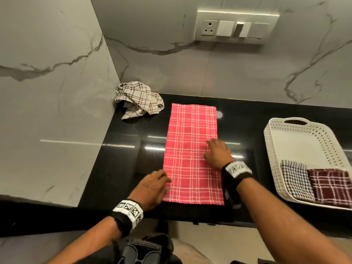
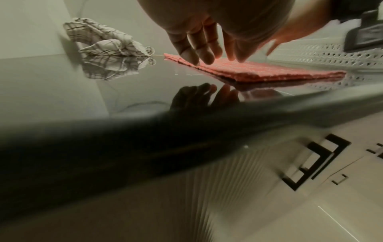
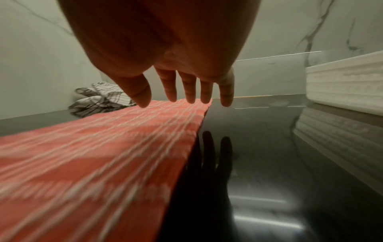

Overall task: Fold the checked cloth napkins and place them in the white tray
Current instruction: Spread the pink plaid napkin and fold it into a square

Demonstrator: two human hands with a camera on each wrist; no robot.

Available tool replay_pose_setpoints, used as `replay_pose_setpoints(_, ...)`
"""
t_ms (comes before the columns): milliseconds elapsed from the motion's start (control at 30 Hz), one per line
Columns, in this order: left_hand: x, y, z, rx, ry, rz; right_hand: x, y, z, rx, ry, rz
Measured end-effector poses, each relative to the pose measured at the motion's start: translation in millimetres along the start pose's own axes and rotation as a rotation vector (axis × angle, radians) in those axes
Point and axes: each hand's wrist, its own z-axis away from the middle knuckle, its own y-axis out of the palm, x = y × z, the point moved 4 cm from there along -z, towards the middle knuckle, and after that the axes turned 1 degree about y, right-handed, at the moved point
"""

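Observation:
A pink checked napkin [image 1: 192, 149] [image 2: 259, 72] [image 3: 103, 155] lies folded into a long strip on the black counter [image 1: 123, 159]. My left hand [image 1: 154, 185] [image 2: 205, 49] lies flat with straight fingers at the strip's near left edge. My right hand [image 1: 217, 155] [image 3: 182, 91] lies flat on the strip's right side, fingers straight and spread. A crumpled beige checked napkin [image 1: 138, 100] [image 2: 103, 42] [image 3: 101, 96] sits in the back left corner. The white tray [image 1: 297, 141] [image 3: 344, 85] at the right holds a folded black-and-white napkin [image 1: 296, 180] and a folded maroon napkin [image 1: 331, 185].
Marble walls close off the counter at the back and the left. A switch panel [image 1: 236, 26] is on the back wall. The counter's front edge [image 2: 228, 114] runs just below my wrists, with cabinet fronts [image 2: 311, 163] underneath.

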Motion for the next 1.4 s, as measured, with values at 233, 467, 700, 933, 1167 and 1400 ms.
replay_pose_setpoints(233,-26.0,34.0,59.1,0.042,-0.154,-0.097,-36.6,62.1,155.4,-0.082,-0.098,0.047)
replay_pose_setpoints(467,-58.6,41.5,79.2,0.031,-0.266,-0.167,-50.0,97.7,205.9,-0.067,-0.163,0.124)
replay_pose_setpoints(700,-79.3,35.6,89.3,-0.109,-0.180,-0.075,-51.5,96.6,222.5,-0.171,-0.220,0.116)
replay_pose_setpoints(933,-91.8,3.5,118.0,-0.128,-0.128,0.173,-58.6,70.7,254.8,-0.124,-0.260,-0.188)
replay_pose_setpoints(1167,-96.4,-41.0,131.5,0.081,-0.288,0.465,-53.4,23.7,282.6,0.335,-0.128,-0.500)
replay_pose_setpoints(1400,-77.7,-88.4,40.0,-0.096,-0.256,0.609,-49.7,-36.5,218.4,0.031,-0.114,-0.926)
